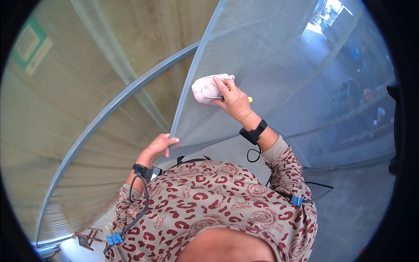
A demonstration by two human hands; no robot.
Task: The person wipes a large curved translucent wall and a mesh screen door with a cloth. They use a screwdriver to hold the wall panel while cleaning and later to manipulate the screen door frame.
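A grey mesh panel (258,42) with a ribbed blue-grey edge strip (191,73) slants up in front of me. My left hand (161,144) grips the lower end of that strip, with its thumb lying on the front side. Higher up, my right hand (233,98) holds a bunched pale pink cloth (205,90) against or just over the mesh; I cannot tell if it touches. The same hand also grips a slim tool, whose metal shaft (213,97) crosses the cloth and whose yellow handle end (250,99) shows behind the palm.
A grey metal bar (108,111) runs behind the panel on the left, before a brownish translucent sheet (81,65). Glossy bluish sheeting (327,108) with reflections stands at the right. Cables with blue binder clips (296,200) hang at my sleeves. A small brown metal piece (84,240) lies at lower left.
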